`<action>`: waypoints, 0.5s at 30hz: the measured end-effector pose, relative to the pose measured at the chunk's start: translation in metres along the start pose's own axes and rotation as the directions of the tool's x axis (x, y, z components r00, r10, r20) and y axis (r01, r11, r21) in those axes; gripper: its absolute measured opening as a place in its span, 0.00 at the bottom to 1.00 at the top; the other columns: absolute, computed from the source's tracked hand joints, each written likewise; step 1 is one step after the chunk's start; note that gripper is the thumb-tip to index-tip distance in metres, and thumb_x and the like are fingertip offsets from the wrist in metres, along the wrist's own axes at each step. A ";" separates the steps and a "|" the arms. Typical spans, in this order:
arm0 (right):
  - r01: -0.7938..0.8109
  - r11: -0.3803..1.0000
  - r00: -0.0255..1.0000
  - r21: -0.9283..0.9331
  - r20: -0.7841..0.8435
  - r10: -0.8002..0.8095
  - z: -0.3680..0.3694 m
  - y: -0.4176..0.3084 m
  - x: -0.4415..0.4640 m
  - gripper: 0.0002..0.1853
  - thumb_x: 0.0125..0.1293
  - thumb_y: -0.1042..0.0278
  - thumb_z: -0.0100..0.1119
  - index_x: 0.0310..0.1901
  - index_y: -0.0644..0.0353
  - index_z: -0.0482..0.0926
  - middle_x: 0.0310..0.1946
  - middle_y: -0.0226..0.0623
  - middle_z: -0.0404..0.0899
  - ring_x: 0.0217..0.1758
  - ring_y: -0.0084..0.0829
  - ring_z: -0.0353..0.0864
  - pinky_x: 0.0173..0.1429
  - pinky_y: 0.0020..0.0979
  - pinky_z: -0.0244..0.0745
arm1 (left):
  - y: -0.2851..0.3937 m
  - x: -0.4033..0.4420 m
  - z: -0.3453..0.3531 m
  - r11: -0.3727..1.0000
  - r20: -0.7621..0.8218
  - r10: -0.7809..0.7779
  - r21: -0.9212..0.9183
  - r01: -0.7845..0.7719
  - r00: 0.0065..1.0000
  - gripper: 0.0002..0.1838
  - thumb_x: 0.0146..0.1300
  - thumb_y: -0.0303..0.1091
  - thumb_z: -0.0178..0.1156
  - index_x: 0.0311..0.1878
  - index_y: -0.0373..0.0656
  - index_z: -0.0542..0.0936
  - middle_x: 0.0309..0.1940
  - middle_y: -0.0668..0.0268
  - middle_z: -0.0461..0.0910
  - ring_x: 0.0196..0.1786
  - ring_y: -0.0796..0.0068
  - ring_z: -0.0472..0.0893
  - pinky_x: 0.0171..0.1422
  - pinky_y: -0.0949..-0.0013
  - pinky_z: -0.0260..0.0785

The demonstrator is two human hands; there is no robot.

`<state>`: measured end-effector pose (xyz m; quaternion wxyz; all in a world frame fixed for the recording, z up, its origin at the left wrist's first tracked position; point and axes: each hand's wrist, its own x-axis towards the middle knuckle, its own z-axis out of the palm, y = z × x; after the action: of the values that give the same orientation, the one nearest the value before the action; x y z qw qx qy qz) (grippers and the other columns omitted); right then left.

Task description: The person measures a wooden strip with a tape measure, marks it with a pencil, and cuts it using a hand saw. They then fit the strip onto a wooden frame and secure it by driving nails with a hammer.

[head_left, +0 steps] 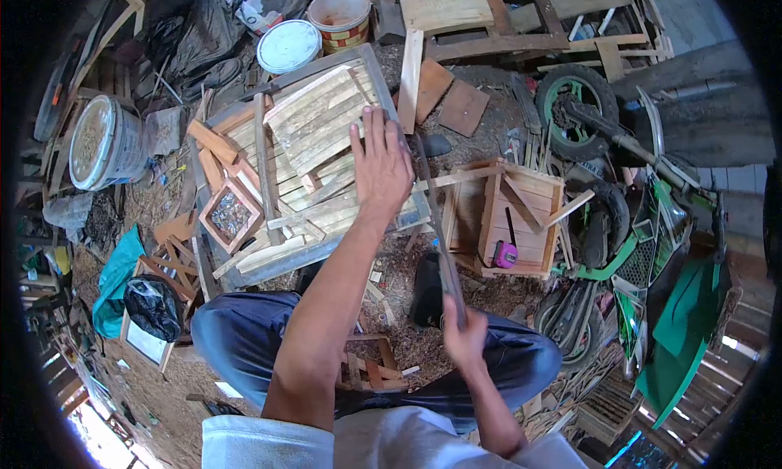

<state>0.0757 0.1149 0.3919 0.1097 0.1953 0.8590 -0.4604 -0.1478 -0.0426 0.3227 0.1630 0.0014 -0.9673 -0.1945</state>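
My left hand (383,163) lies flat, fingers stretched out, at the right edge of a slatted wooden panel (322,123). A thin wooden strip (460,178) emerges to the right of this hand; whether the palm presses on it is hidden. My right hand (466,337) is closed around the lower end of what looks like a handsaw (447,265), seen nearly edge-on. Its long dark blade runs upward past the strip, close beside my left hand. Beneath the panel is a larger slatted work surface (314,253) with a grey frame.
A wooden box (489,216) stands at the right, with a purple tape measure (506,255) on it. Left of the panel sits a small tray (230,216) of small metal bits. A green motorcycle (619,241) is farther right. Buckets (338,21) and wood pieces surround the area.
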 end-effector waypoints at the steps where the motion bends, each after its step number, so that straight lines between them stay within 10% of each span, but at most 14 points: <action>1: -0.005 1.000 1.000 -0.003 -0.011 0.005 0.013 -0.012 0.027 0.26 0.71 0.54 0.56 0.20 0.66 0.70 0.15 0.22 0.59 0.23 0.14 0.57 0.23 0.29 0.54 | 0.001 0.000 0.000 1.000 0.008 0.004 0.008 -0.004 1.000 0.26 0.67 0.33 0.48 0.66 0.31 0.62 0.71 0.49 0.57 0.77 0.53 0.50 0.79 0.46 0.38; 3: 0.160 0.986 0.986 0.039 -0.056 -0.158 0.032 -0.027 0.067 0.27 0.72 0.52 0.55 0.19 0.65 0.68 0.15 0.21 0.57 0.23 0.15 0.56 0.23 0.29 0.53 | 0.001 0.002 -0.003 1.000 0.014 -0.001 0.026 0.000 1.000 0.26 0.67 0.33 0.48 0.66 0.31 0.61 0.71 0.49 0.57 0.78 0.53 0.50 0.79 0.46 0.38; 7: 0.010 0.999 1.000 -0.044 0.015 -0.009 -0.003 -0.007 0.020 0.26 0.71 0.55 0.56 0.18 0.64 0.69 0.13 0.23 0.58 0.20 0.15 0.57 0.21 0.29 0.53 | 0.002 0.004 -0.003 1.000 0.023 -0.019 0.023 0.019 1.000 0.26 0.67 0.33 0.48 0.66 0.32 0.62 0.71 0.49 0.57 0.78 0.53 0.50 0.79 0.46 0.38; 8: 0.076 0.993 0.997 -0.093 0.018 -0.074 -0.014 0.015 -0.005 0.19 0.68 0.60 0.60 0.25 0.68 0.80 0.11 0.38 0.65 0.18 0.17 0.66 0.23 0.33 0.64 | 0.002 0.002 -0.001 1.000 0.017 -0.013 0.022 0.012 1.000 0.26 0.65 0.33 0.49 0.65 0.32 0.63 0.71 0.49 0.57 0.78 0.53 0.50 0.79 0.46 0.38; 15: 0.059 0.998 0.998 -0.020 -0.011 -0.060 0.015 -0.030 0.048 0.22 0.70 0.57 0.58 0.25 0.70 0.78 0.13 0.31 0.59 0.21 0.14 0.61 0.23 0.31 0.61 | 0.001 0.005 -0.001 0.999 0.003 0.014 0.047 -0.014 1.000 0.23 0.66 0.32 0.48 0.63 0.33 0.65 0.70 0.50 0.59 0.77 0.53 0.51 0.79 0.46 0.38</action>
<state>0.0198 0.0982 0.3881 0.0930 0.1713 0.8694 -0.4540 -0.1518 -0.0420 0.3253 0.1631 -0.0017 -0.9718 -0.1706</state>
